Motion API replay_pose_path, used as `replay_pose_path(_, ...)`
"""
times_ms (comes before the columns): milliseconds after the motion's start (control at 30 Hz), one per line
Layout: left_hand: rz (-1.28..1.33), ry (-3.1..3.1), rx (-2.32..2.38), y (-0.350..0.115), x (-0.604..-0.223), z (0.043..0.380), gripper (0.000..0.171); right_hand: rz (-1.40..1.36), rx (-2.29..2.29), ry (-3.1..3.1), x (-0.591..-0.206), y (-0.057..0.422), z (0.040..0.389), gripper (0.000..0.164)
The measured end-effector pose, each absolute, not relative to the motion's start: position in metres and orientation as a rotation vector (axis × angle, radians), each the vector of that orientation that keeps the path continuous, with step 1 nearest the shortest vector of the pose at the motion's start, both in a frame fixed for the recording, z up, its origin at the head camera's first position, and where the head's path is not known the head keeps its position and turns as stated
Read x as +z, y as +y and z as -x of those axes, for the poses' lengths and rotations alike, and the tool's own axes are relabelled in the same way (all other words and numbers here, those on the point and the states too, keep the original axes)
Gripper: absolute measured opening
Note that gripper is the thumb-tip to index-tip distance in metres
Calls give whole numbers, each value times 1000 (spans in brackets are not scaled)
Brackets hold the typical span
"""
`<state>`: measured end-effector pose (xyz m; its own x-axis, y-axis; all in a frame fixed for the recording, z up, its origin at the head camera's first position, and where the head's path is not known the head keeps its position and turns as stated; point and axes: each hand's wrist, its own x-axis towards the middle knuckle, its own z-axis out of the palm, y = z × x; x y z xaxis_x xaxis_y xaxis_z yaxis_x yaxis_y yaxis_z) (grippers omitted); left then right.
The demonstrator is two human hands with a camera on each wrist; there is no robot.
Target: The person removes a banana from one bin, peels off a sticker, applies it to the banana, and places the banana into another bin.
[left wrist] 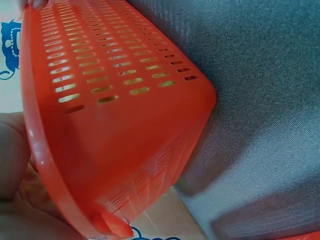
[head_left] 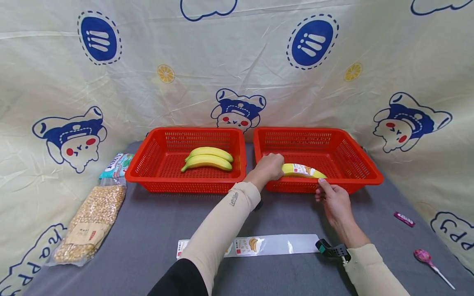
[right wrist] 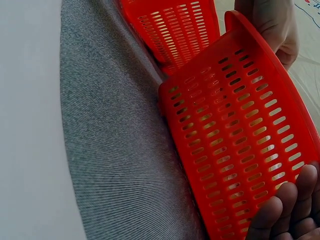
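A yellow banana (head_left: 303, 170) with a white printed label lies along the inside of the right red basket (head_left: 355, 181), by its front wall. My left hand (head_left: 271, 166) reaches over the front rim and grips the banana's left end; the rim and the hand's back hide part of the fingers. At the other end my right hand (head_left: 335, 201) has its thumb up at the rim beside the banana's tip. Its other fingers (right wrist: 285, 195) hang loosely bent outside the basket's slotted wall. Two more bananas (head_left: 207, 162) lie in the left red basket (head_left: 185, 187).
A label strip (head_left: 281, 245) with banana pictures lies on the grey cloth below my forearms. A bag of kernels (head_left: 92, 218) and a blue packet (head_left: 115, 165) are at the left. On the right lie a purple wrapped candy (head_left: 404, 219) and a lollipop (head_left: 423, 256).
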<state>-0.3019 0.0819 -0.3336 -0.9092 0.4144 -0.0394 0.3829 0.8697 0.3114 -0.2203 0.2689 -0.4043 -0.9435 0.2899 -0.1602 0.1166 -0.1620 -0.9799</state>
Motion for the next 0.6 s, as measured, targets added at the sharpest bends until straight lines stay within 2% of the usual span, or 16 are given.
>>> replay_pose_path(600, -576, 2924, 366, 85, -332, 301, 27, 461, 2253, -1953, -406, 269, 220, 32)
